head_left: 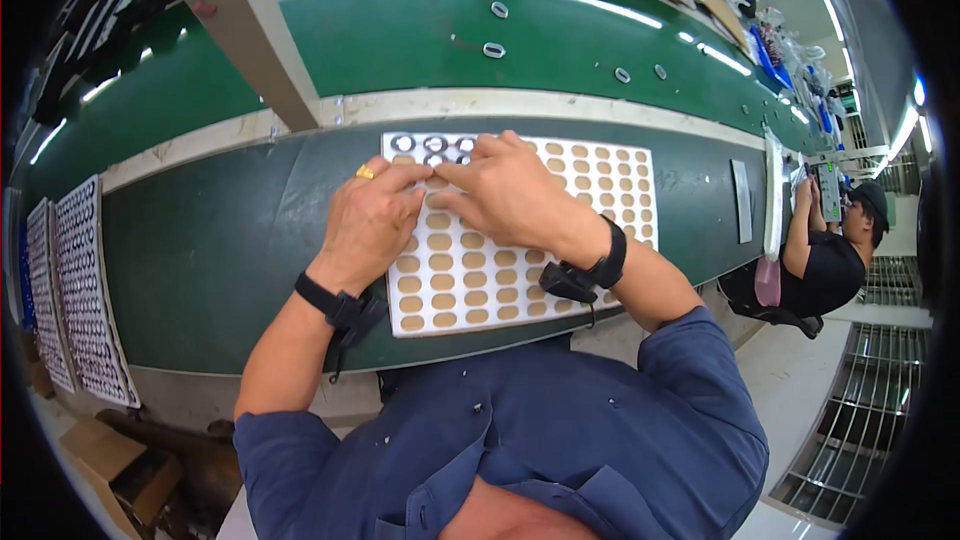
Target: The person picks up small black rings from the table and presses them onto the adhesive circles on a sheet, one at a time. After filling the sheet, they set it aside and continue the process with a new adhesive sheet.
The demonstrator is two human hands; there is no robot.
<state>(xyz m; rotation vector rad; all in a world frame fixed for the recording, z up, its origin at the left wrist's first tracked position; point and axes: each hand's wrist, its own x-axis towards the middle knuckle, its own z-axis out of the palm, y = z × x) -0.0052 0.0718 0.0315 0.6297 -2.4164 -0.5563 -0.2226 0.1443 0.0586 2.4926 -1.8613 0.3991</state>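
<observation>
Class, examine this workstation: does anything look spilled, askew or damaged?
Several small oval pieces lie irregularly scattered on the green surface, outside the white tray with its neat rows, though possibly intentionally. No damage is evident.

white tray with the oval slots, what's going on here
The person's left hand and right hand meet over the far-left part of the white tray; whether either holds a piece is hidden. A few dark-ringed pieces sit in slots at that corner, while most visible slots show plain tan. Beyond, small oval pieces lie on a green surface.
</observation>
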